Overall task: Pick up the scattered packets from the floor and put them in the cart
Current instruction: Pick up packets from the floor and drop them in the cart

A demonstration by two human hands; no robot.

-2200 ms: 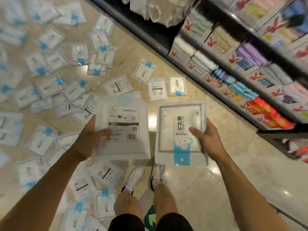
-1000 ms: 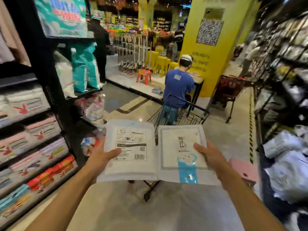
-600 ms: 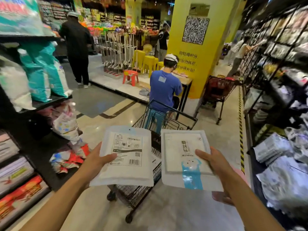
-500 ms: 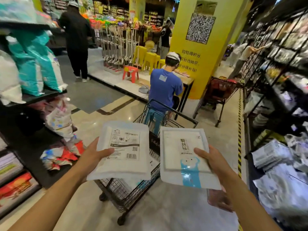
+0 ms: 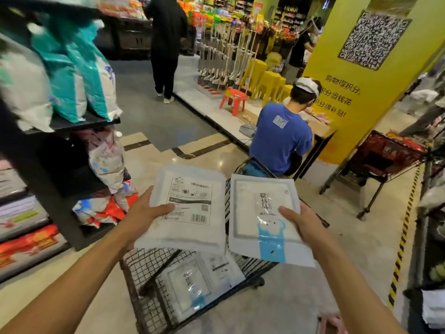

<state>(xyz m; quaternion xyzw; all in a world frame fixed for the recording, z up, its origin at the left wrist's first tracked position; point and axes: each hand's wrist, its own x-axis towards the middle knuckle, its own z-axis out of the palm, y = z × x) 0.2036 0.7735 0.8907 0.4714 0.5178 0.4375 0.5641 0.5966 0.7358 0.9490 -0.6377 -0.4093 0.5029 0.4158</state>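
My left hand (image 5: 142,213) grips a white packet (image 5: 192,220) with a barcode label facing up. A second white packet (image 5: 260,213) with a blue strip is held in my right hand (image 5: 301,220). Both packets hover side by side over a black wire cart (image 5: 144,273), which stands directly below my hands. Inside the cart lie a few more white packets (image 5: 192,285).
Dark shelves (image 5: 60,145) with bagged goods and towels line the left. A seated person in a blue shirt (image 5: 281,138) is just beyond the cart, by a yellow pillar (image 5: 375,75). A red cart (image 5: 385,155) stands right. Another person (image 5: 166,44) stands farther back.
I have turned from the packet-strewn floor toward the aisle and come up to the cart. Both packets now hang over its basket, and packets inside have come into view.
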